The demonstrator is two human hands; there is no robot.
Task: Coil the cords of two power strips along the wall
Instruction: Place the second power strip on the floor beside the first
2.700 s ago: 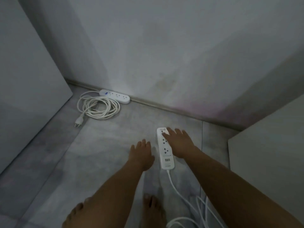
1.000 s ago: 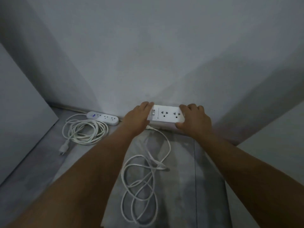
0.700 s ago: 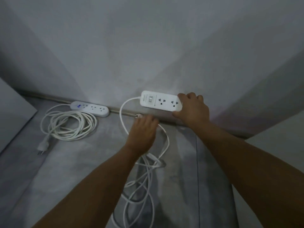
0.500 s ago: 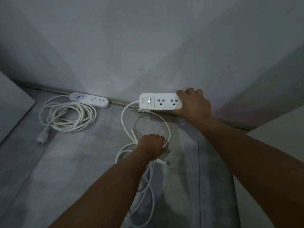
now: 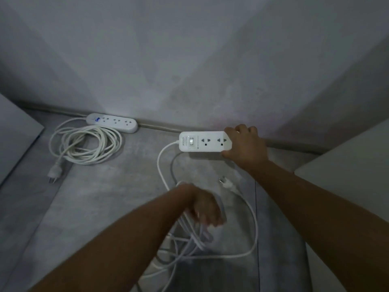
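A white power strip (image 5: 203, 141) with a switch and two visible sockets lies by the baseboard. My right hand (image 5: 245, 146) grips its right end. Its white cord (image 5: 253, 218) runs down in loose, tangled loops across the floor, and its plug (image 5: 226, 182) lies below the strip. My left hand (image 5: 207, 208), blurred, holds several strands of that cord above the tangle. Farther left, a second white power strip (image 5: 112, 122) sits against the wall with its cord (image 5: 86, 144) coiled in front and its plug (image 5: 54, 172) lying loose.
A grey wall (image 5: 189, 60) rises behind both strips, with a baseboard (image 5: 160, 127) along its foot. A pale panel (image 5: 14, 133) stands at the left and a pale cabinet or board (image 5: 347, 165) at the right. The floor is grey tile.
My left hand has moved toward me along the cord and gathered strands. The plug now lies in view below the strip. My right hand still holds the strip's end.
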